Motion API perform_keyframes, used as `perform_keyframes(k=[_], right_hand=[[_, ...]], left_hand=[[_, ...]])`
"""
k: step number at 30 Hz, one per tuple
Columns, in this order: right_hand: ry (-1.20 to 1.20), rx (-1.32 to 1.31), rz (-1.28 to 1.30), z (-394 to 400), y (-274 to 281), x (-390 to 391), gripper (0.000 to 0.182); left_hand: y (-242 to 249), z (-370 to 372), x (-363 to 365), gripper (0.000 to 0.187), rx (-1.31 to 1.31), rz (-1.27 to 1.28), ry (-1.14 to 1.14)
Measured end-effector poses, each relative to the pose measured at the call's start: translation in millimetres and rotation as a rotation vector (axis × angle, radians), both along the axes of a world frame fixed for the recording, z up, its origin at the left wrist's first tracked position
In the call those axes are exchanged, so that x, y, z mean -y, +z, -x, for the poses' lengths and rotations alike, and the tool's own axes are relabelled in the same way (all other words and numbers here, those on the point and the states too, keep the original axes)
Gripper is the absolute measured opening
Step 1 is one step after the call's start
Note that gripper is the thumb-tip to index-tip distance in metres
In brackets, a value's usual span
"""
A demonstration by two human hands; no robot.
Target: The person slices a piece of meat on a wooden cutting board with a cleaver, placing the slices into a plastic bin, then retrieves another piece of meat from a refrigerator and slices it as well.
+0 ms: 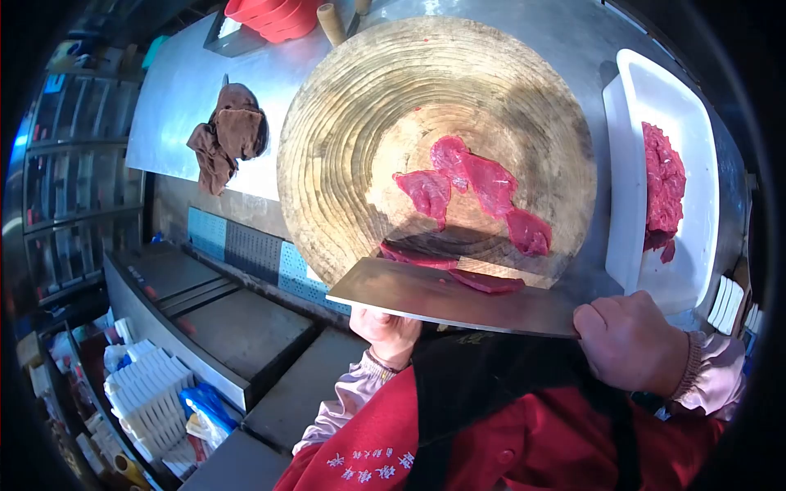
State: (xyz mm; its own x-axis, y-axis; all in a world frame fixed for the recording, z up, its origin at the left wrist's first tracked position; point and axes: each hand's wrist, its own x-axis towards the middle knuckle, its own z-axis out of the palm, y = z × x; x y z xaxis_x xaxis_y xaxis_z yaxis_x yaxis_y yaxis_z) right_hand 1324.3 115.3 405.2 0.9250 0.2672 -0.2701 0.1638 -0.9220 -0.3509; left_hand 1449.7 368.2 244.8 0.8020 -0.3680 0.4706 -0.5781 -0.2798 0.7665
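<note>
A broad cleaver [458, 301] lies across the near edge of a round wooden chopping block [327, 147]. My right hand [634, 342] is closed around its handle end, hiding the handle. My left hand [386, 334] is at the other end of the cleaver, partly behind the blade, which covers its fingers. Thin slices of raw red meat [491, 186] rest on the middle of the block. Just beyond the blade are two more strips, a darker long meat strip [419, 255] and a shorter meat piece [486, 281], the latter touching or very near the blade.
Right of the block stands a white plastic tub [702, 196] with a heap of cut red meat [663, 184]. A brown cloth [239, 123] lies on the steel table [176, 106] at left. Red bowls [274, 16] sit at the back. Stacked white containers [147, 397] fill a lower shelf.
</note>
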Motion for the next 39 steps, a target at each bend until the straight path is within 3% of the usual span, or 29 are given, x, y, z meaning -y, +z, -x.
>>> perform_keyframes(k=[3,5,9,11,12,13,15,16,17,20,24,26,28,32,35,39], right_hand=[[0.01,-0.019,-0.032,-18.0,-6.2,-4.7,0.009],[0.011,-0.016,-0.067,-35.7,-16.4,-14.6,0.009],[-0.016,0.076,-0.211,-46.0,-24.6,-20.2,0.01],[-0.011,-0.159,-0.136,-35.3,-4.3,-7.7,0.012],[-0.003,-0.202,-0.087,-34.5,5.2,-5.4,0.012],[-0.001,-0.21,-0.082,-38.1,2.4,-6.5,0.012],[-0.042,-0.214,-0.129,-51.4,-2.3,-17.3,0.01],[-0.023,-0.097,-0.232,-65.2,-15.5,-25.4,0.01],[0.001,0.029,-0.33,-79.8,-28.9,-32.7,0.011],[0.012,-0.022,-0.169,-86.0,-26.4,-44.6,0.012],[0.001,0.004,-0.148,-39.2,-22.3,-8.2,0.015],[-0.218,-0.073,-0.054,-26.9,-19.4,1.5,0.014],[-0.233,-0.016,-0.055,-18.9,-22.5,-1.9,0.013],[-0.093,0.036,-0.092,-9.6,-13.1,-10.1,0.01],[-0.027,0.017,-0.029,-0.8,-2.5,-7.8,0.011],[-0.021,-0.011,-0.036,3.2,1.8,-1.5,0.011]], left_hand=[[-14.5,1.1,-12.4,0.017,-0.13,0.002,0.103],[-20.8,-1.0,-26.2,0.035,-0.106,-0.1,-0.097],[-12.8,3.3,-8.8,0.032,0.033,-0.088,-0.004],[-15.4,7.2,-9.8,0.027,-0.102,-0.067,0.083],[7.6,-6.4,-2.7,0.027,0.083,-0.165,0.015],[2.0,-5.6,-3.7,0.027,0.076,-0.161,0.017],[1.9,-2.1,-1.4,0.033,-0.176,-0.136,0.051],[11.2,-11.0,6.1,0.035,0.073,-0.1,0.035],[16.6,-13.1,7.1,0.035,0.054,-0.142,0.031],[15.6,-10.0,13.2,0.031,0.031,-0.075,0.066],[10.7,-11.0,9.9,0.027,0.062,-0.067,0.046],[12.1,-7.3,10.0,0.027,0.095,-0.08,0.068],[12.7,-5.0,11.7,0.028,0.134,-0.094,0.068],[13.0,2.7,9.6,0.029,0.086,-0.107,0.117],[-7.7,10.3,-2.4,0.023,-0.183,0.166,0.012],[-15.0,10.5,-12.1,0.018,-0.099,0.02,0.011]])
